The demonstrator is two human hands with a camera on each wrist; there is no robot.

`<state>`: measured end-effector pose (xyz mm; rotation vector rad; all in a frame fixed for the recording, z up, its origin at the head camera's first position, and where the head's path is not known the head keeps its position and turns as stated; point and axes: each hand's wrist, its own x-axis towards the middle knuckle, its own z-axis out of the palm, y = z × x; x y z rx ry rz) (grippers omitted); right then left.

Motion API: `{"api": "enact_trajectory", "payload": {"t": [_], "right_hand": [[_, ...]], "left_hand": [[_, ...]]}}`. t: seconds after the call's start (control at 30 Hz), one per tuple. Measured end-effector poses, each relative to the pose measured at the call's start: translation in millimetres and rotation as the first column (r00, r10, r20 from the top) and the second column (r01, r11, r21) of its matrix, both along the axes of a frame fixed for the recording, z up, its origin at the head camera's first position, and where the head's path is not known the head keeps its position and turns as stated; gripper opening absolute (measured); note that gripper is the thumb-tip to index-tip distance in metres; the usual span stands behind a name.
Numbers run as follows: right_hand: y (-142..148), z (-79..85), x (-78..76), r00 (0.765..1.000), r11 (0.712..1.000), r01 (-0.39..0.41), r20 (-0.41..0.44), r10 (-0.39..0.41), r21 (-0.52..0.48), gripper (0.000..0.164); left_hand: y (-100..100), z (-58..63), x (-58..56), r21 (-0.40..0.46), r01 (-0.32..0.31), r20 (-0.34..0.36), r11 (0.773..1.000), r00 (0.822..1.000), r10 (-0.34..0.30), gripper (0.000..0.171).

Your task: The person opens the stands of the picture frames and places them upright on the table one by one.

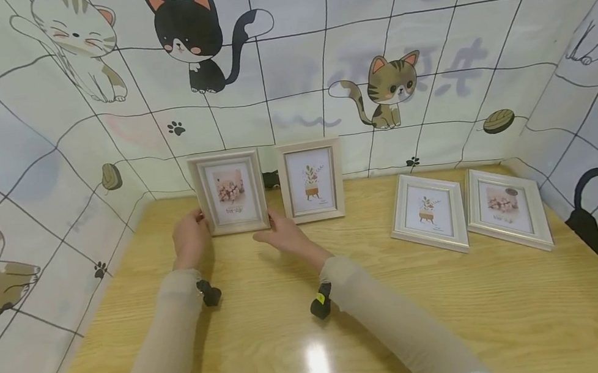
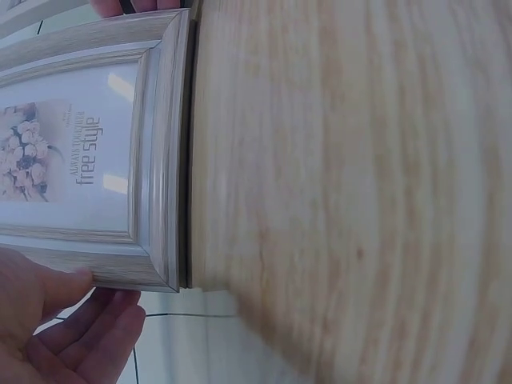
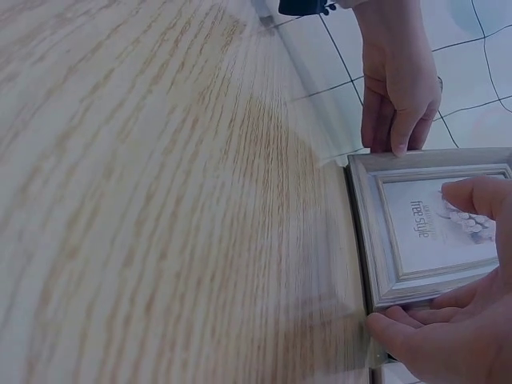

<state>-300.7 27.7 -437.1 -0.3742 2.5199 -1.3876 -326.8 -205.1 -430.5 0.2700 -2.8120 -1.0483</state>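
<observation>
A pale wood picture frame (image 1: 229,192) showing pink flowers and the words "free style" stands upright near the back wall. My left hand (image 1: 191,240) grips its left edge, with the thumb on the front border in the left wrist view and the fingers (image 2: 100,336) partly behind it. At the opposite edge my right hand (image 1: 288,237) holds the lower right side; its thumb reaches across the front in the right wrist view, and some fingertips are hidden by the frame. Just to the right stands a second picture frame (image 1: 312,180) with a potted plant print.
Farther right, a plant-print frame (image 1: 428,213) and another flower-print frame (image 1: 508,209) are side by side, turned at an angle. Everything is on a light wood table (image 1: 272,337). A cat-patterned cloth wall (image 1: 295,51) surrounds the table at the back and sides.
</observation>
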Motion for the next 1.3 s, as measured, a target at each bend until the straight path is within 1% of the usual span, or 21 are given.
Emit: {"api": "enact_trajectory", "payload": {"t": [0.13, 0.23, 0.3, 0.37, 0.47, 0.6, 0.67, 0.77, 0.87, 0.93, 1.03, 1.13, 1.2, 1.3], "right_hand": [[-0.8, -1.0, 0.8, 1.0, 1.0, 0.001, 0.003, -0.001, 0.004, 0.083], [-1.5, -3.0, 0.4, 1.0, 1.0, -0.003, 0.01, 0.003, 0.001, 0.083], [-1.7, -3.4, -0.6, 1.0, 1.0, -0.002, 0.015, 0.002, -0.004, 0.084], [-1.3, -2.9, -1.4, 1.0, 1.0, 0.005, 0.014, -0.005, -0.022, 0.084], [-0.2, -2.0, -2.0, 1.0, 0.999, 0.008, 0.005, -0.008, -0.044, 0.084], [1.6, -3.0, -0.8, 0.999, 1.0, -0.023, -0.028, 0.023, -0.019, 0.082], [2.8, -1.9, 0.2, 0.998, 0.999, -0.033, -0.047, 0.033, -0.001, 0.08], [5.9, 3.6, 1.9, 0.997, 0.999, -0.034, -0.069, 0.034, 0.01, 0.078], [11.1, 11.3, 3.6, 0.996, 0.999, -0.036, -0.084, 0.037, 0.01, 0.072], [15.8, 15.9, 4.1, 0.993, 0.999, -0.042, -0.11, 0.043, 0.01, 0.067], [25.0, 22.0, 4.9, 0.986, 0.998, -0.051, -0.158, 0.055, 0.029, 0.058], [35.8, 27.0, 5.1, 0.977, 0.998, -0.045, -0.208, 0.053, 0.041, 0.051], [42.9, 31.3, 5.5, 0.973, 0.998, -0.03, -0.226, 0.04, 0.048, 0.05], [53.8, 38.6, 6.6, 0.973, 0.998, -0.008, -0.231, 0.021, 0.056, 0.051]], "left_hand": [[0.2, -0.6, 1.0, -0.027, 0.003, -0.013, 1.0, 1.0, -0.003, 0.04], [-0.2, -1.4, 0.9, -0.047, 0.005, -0.01, 0.999, 1.0, -0.005, 0.04], [-0.2, -1.9, -0.1, -0.045, 0.009, -0.008, 0.999, 1.0, -0.01, 0.04], [0.5, -1.7, -1.2, -0.037, 0.019, -0.011, 0.999, 1.0, -0.019, 0.04], [0.9, -1.4, -1.2, 0.009, 0.038, -0.016, 0.999, 0.999, -0.037, 0.041], [-2.2, 0.3, 4.6, 0.071, 0.044, -0.018, 0.997, 0.999, -0.043, 0.047], [-4.9, 3.0, 8.2, 0.075, 0.042, -0.039, 0.996, 0.998, -0.039, 0.052], [-7.5, 10.8, 13.4, 0.072, 0.029, -0.088, 0.997, 0.996, -0.023, 0.06], [-6.4, 21.8, 17.7, 0.072, 0.022, -0.156, 0.997, 0.988, -0.011, 0.066], [-3.1, 30.6, 20.8, 0.075, 0.026, -0.201, 0.997, 0.979, -0.01, 0.067], [4.7, 44.0, 23.8, 0.077, 0.066, -0.259, 0.995, 0.965, -0.044, 0.066], [15.1, 56.4, 26.0, 0.103, 0.148, -0.285, 0.984, 0.952, -0.114, 0.065], [23.4, 63.3, 27.0, 0.132, 0.209, -0.286, 0.969, 0.944, -0.165, 0.064], [36.2, 71.3, 28.2, 0.202, 0.296, -0.276, 0.934, 0.932, -0.236, 0.064]]}}
